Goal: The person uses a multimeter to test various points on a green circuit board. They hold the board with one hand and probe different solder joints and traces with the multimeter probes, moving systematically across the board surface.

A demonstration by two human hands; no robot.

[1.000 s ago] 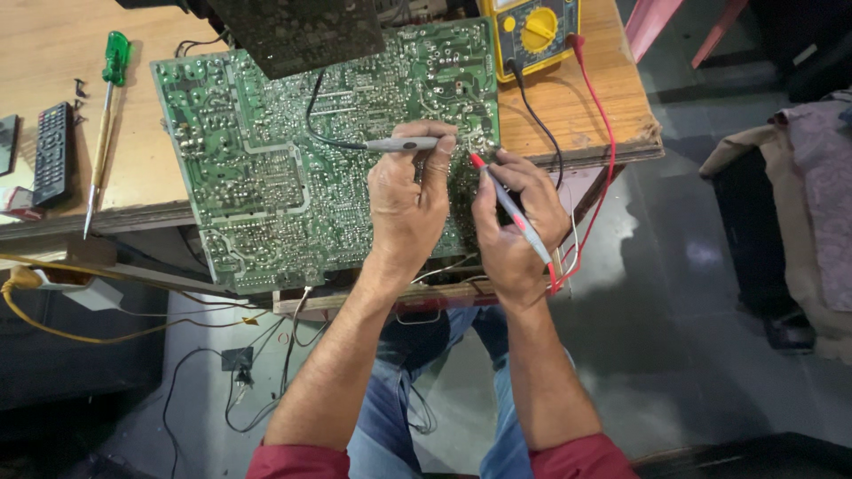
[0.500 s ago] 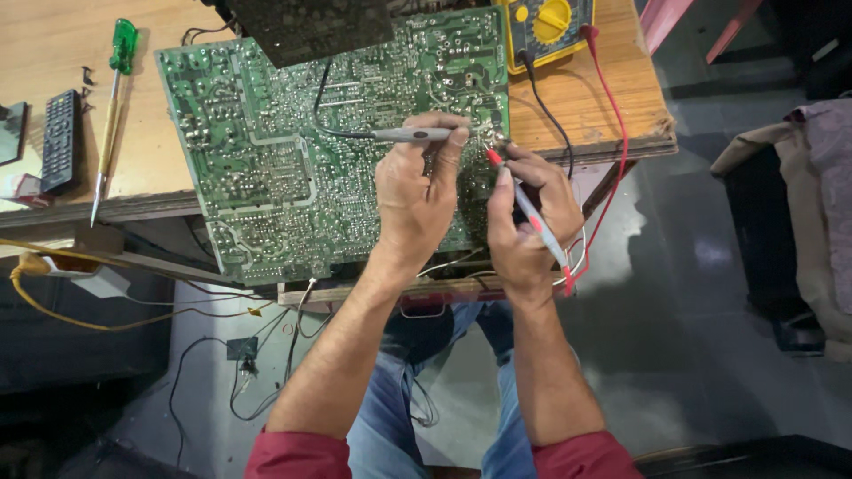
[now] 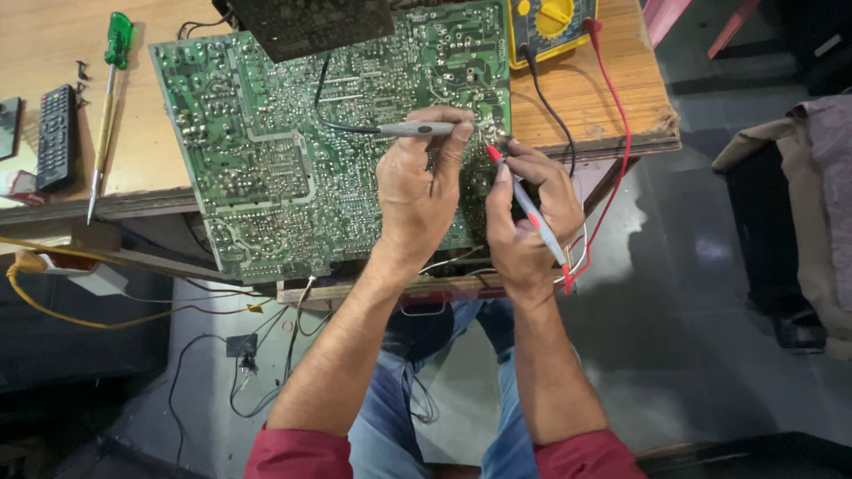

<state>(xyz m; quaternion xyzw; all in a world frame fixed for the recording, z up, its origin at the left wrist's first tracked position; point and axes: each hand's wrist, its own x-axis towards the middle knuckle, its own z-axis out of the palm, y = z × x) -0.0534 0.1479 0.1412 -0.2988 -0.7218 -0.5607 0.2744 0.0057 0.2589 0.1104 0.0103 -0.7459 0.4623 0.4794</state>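
A large green circuit board (image 3: 293, 168) lies solder side up over the front edge of a wooden table (image 3: 586, 98). My left hand (image 3: 417, 191) rests on the board and grips a grey probe with a black lead (image 3: 413, 129), held level, its tip toward the board's right edge. My right hand (image 3: 528, 213) holds a red probe (image 3: 524, 200) tilted up and left, its tip touching the board near its right edge. Black and red leads run back to a yellow multimeter (image 3: 550, 22) at the table's far right.
A green-handled screwdriver (image 3: 106, 115) and a black remote control (image 3: 55, 137) lie at the table's left. A dark panel (image 3: 311, 25) covers the board's top edge. Yellow and black wires (image 3: 106, 306) hang under the table. A chair with draped cloth (image 3: 799, 195) stands at the right.
The view has drifted slightly, so everything sits a little further right and lower. Both hands hold their probes at the same spots on the board.
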